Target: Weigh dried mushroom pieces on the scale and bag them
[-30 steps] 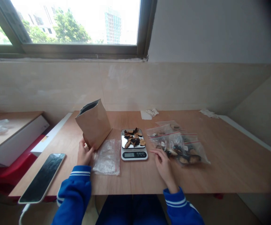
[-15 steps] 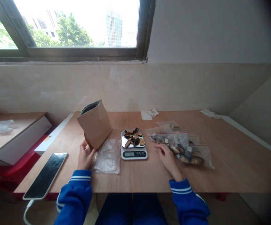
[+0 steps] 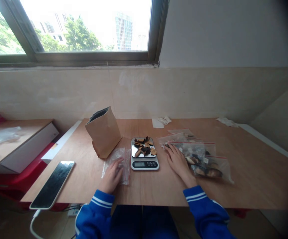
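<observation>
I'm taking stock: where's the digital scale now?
In the head view, the digital scale sits centrally on the table, between the left hand over clear plastic bags and the right hand.

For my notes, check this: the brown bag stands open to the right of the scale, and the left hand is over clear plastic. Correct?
Not quite: the head view shows the brown bag standing open to the left of the scale; the left hand is over clear plastic.

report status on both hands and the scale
Left hand over clear bags; right hand at filled bags. Scale bearing brown slices, neither hand over it. Open paper bag stands beyond left hand.
</observation>
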`<act>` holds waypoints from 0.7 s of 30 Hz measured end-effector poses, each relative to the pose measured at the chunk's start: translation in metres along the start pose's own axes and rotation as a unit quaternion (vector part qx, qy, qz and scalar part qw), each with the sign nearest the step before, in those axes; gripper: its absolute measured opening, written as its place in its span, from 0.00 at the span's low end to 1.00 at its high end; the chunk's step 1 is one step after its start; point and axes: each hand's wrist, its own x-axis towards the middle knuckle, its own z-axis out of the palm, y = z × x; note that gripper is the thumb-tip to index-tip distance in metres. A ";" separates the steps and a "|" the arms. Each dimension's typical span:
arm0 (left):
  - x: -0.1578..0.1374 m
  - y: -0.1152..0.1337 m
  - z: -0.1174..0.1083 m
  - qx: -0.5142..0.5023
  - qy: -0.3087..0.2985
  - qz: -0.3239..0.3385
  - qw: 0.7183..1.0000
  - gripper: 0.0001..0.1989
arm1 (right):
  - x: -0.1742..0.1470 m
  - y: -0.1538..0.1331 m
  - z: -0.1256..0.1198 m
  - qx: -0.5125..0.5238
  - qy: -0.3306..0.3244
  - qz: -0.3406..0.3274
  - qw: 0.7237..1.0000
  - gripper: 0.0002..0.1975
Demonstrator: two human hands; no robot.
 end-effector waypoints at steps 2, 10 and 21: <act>0.003 -0.003 0.004 0.016 -0.028 -0.002 0.999 0.20 | -0.003 0.011 -0.002 -0.002 -0.004 0.004 1.000 0.22; 0.009 -0.007 0.008 0.039 -0.026 -0.035 0.998 0.19 | -0.005 0.015 -0.017 0.091 0.046 0.011 0.995 0.21; 0.011 0.014 0.017 0.055 0.031 -0.121 0.991 0.18 | -0.035 -0.183 -0.041 0.314 -0.008 -0.056 0.948 0.14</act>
